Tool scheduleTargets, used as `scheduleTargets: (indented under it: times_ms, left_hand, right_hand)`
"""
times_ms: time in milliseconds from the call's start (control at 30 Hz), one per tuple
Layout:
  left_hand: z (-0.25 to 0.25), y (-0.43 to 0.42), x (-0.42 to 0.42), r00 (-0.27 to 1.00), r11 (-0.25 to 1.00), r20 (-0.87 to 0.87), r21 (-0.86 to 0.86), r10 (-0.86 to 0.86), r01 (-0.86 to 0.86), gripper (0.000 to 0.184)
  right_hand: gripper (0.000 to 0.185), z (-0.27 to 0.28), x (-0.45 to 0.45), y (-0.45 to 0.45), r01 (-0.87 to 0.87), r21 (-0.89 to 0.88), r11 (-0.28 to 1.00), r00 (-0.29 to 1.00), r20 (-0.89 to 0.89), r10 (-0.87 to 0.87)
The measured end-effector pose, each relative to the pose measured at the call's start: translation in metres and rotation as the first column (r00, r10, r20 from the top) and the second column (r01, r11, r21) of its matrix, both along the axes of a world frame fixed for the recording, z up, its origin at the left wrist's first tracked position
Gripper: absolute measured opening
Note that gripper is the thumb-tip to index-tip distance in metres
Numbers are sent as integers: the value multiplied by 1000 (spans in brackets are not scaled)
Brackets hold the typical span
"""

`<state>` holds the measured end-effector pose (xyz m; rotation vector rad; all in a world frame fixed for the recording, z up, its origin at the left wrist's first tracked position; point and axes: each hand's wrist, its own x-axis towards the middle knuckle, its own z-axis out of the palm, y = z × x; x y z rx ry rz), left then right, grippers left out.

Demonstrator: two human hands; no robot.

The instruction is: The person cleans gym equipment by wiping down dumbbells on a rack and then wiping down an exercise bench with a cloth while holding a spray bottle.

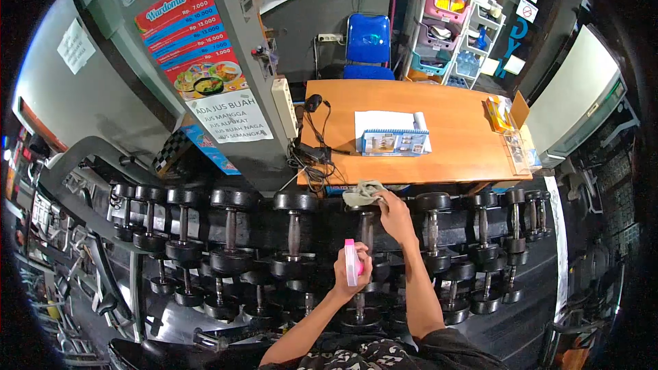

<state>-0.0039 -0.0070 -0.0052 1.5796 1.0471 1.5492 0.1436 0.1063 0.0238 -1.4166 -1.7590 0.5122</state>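
Note:
My left hand [349, 275] is closed around a pink and white spray bottle [351, 260], held above the dumbbell rack with its pink tip pointing away from me. My right hand [395, 216] grips a crumpled grey-green cloth [363, 194]. That cloth rests on the far head of a black dumbbell [367, 229] in the upper row. The near end of this dumbbell is partly hidden behind my left hand and the bottle. On either side of it lie a dumbbell [294, 233] to the left and another dumbbell [432, 233] to the right.
Several more dumbbells fill a lower row [259, 298]. Behind the rack stands an orange wooden desk [452, 116] with a desk calendar [394, 142], papers and tangled black cables [317, 157]. A pillar [240, 48] rises at left; gym machines [96, 247] stand further left.

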Motion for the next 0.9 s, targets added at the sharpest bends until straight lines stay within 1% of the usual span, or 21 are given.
scheduleTargets:
  times_ms: [33, 67, 133, 167, 200, 267, 300, 333, 400, 433, 467, 500, 533, 600, 667, 700, 767, 800, 833, 867, 900]
  left_hand:
    - [5, 0, 2, 996, 999, 83, -4, 46, -45, 27]
    - [10, 1, -2, 996, 995, -26, 60, 80, -78, 26]
    - [1, 1, -6, 997, 997, -52, 36, 63, -61, 27]
    - [-2, 1, -7, 998, 999, -43, 21, 34, -34, 26]
    - [12, 2, -4, 997, 998, 49, 24, 60, -62, 23]
    - [14, 1, -6, 994, 999, 108, -34, 0, 3, 22]
    - [17, -1, -8, 998, 999, 68, -37, 14, -11, 23]
    - [20, -3, -11, 999, 999, 28, -37, 27, -26, 24]
    - [15, -10, -16, 999, 999, 29, 2, 39, -39, 23]
    - [18, -15, -20, 999, 999, 28, -19, 31, -30, 20]
    - [18, -22, -24, 999, 999, 26, -42, 23, -22, 18]
    - [11, -31, -29, 999, 991, 49, -134, 8, -1, 16]
    - [15, -38, -34, 999, 991, 47, -133, 8, -2, 16]
    - [22, -52, -44, 998, 978, 27, -199, -53, 57, 18]
    - [19, -65, -49, 997, 981, 74, -195, -11, 25, 17]
    - [18, -70, -53, 999, 973, 44, -230, -9, 19, 17]
    - [8, -81, -63, 999, 962, -47, -274, 7, -20, 17]
    - [7, -84, -66, 999, 960, -49, -281, 8, -21, 17]
    - [6, -88, -68, 999, 958, -13, -286, 34, -36, 15]
    - [5, -90, -71, 998, 956, 25, -289, 59, -50, 14]
    - [9, -92, -74, 998, 943, -36, -329, 47, -56, 11]
  right_hand:
    - [20, -2, 3, -6, 68, -5, 998, 996, -55, -68]
    - [20, -5, 5, -12, 77, -4, 997, 996, -49, -77]
    - [20, -12, 10, -25, 296, -296, 908, 948, -24, -317]
    - [23, -16, 11, -33, 357, -326, 876, 923, -21, -384]
    - [23, -40, 18, -39, 366, -324, 872, 920, -15, -391]
    - [28, -102, 39, -41, 416, -305, 857, 851, -201, -485]
    - [28, -103, 44, -46, 210, -464, 861, 758, -479, -443]
    - [28, -105, 44, -51, 219, -462, 859, 757, -475, -448]
    - [28, -107, 34, -53, 83, -695, 715, 406, -632, -661]
    - [27, -121, 32, -49, 11, -675, 738, 265, -709, -653]
    - [27, -135, 30, -45, -62, -640, 766, 205, -759, -618]
    - [26, -138, 23, -37, -112, -578, 809, 71, -816, -573]
    - [25, -134, 13, -29, -152, -508, 848, -68, -851, -521]
    - [24, -124, 7, -12, -191, -505, 842, -112, -841, -530]
    - [22, -119, 1, 2, -162, -590, 791, -444, -673, -592]
    - [22, -116, 1, 0, -176, -583, 793, -504, -639, -581]
    - [21, -102, -3, -11, -209, -551, 808, -511, -642, -571]
    - [21, -93, -7, -20, -241, -519, 820, -520, -644, -560]
    - [21, -75, -16, -28, -239, -563, 791, -517, -616, -595]
    - [23, -58, -27, -37, -216, -570, 793, -475, -648, -596]
    - [24, -55, -31, -45, -253, -517, 818, -453, -684, -572]
